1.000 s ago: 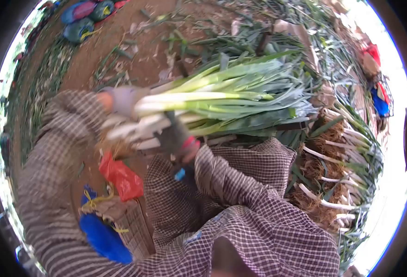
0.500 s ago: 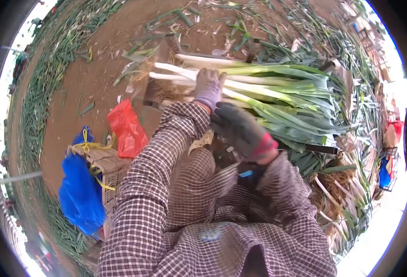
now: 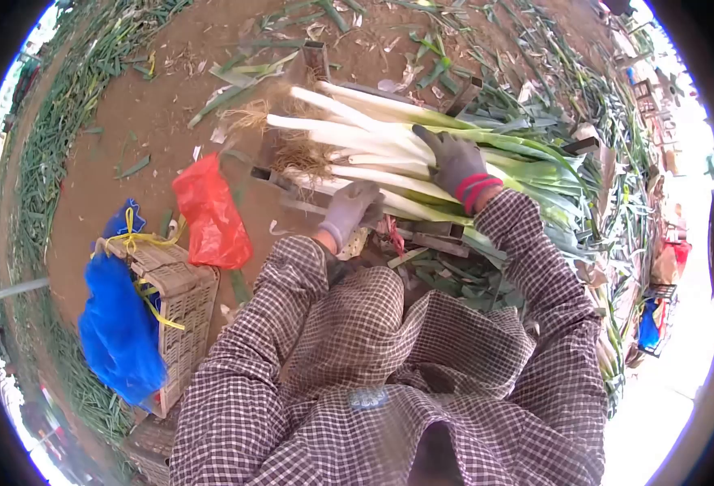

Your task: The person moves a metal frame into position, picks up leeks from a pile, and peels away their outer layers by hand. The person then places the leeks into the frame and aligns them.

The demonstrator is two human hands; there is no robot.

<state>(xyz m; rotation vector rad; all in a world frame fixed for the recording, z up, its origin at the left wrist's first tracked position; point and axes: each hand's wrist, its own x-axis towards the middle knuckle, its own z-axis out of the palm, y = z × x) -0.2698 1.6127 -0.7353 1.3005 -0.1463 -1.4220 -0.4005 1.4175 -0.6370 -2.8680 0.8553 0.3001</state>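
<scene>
Long leeks point(image 3: 373, 132) lie side by side on a low dark metal frame point(image 3: 438, 241), white stems and roots to the left, green leaves to the right. My right hand point(image 3: 458, 164), in a dark grey glove with a pink cuff, is wrapped over several stems at mid-length, thumb and forefinger apart around them. At the near edge of the pile is my left hand point(image 3: 350, 212), in a pale glove. Its fingers are loosely bent beside the nearest stems, with nothing visible in them. A bit of red material point(image 3: 391, 235) hangs by the frame.
To the left stands a wicker basket point(image 3: 187, 304) with a blue bag point(image 3: 118, 332) and yellow ties. A red plastic bag point(image 3: 211, 212) is beside it. Cut leaves point(image 3: 134, 168) litter the soil. The frame's upright posts point(image 3: 315, 61) rise around the leeks.
My left hand has let go of the leek stems and come down toward me. My right hand has moved up and right onto the leeks. The view has shifted slightly.
</scene>
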